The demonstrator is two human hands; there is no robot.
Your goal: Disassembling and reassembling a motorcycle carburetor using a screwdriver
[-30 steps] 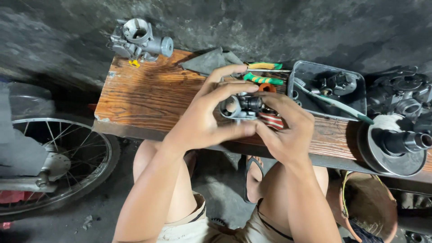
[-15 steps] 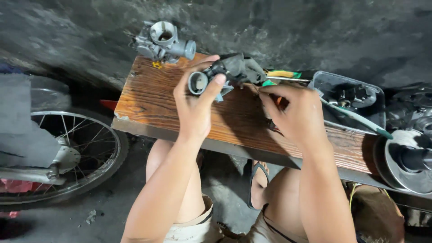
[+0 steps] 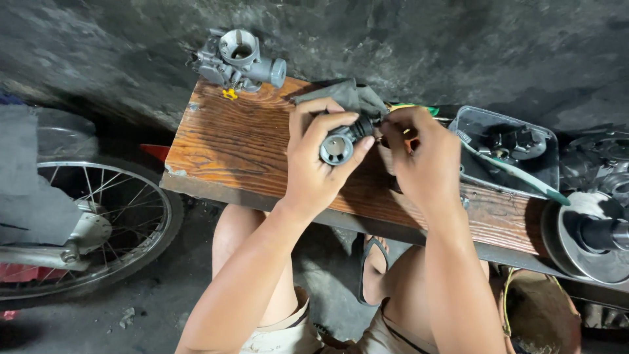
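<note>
My left hand (image 3: 318, 164) grips a small grey metal engine part (image 3: 339, 145) with a round open end facing me, held just above the wooden board (image 3: 242, 141). My right hand (image 3: 422, 160) pinches the part's dark far end with its fingertips; what lies under those fingers is hidden. A second, larger grey carburettor (image 3: 237, 60) stands alone at the board's far left corner, apart from both hands.
A dark plastic tray (image 3: 508, 147) of small parts with a green-handled tool (image 3: 511, 172) lies at the right. A grey rag (image 3: 347, 95) lies behind my hands. A round metal pulley (image 3: 593, 236) sits far right, a spoked wheel (image 3: 92, 223) at left.
The view has shifted and my hands have drawn closer together. The part has turned in my left hand, its round opening now facing me, and my right fingers have moved onto its end.
</note>
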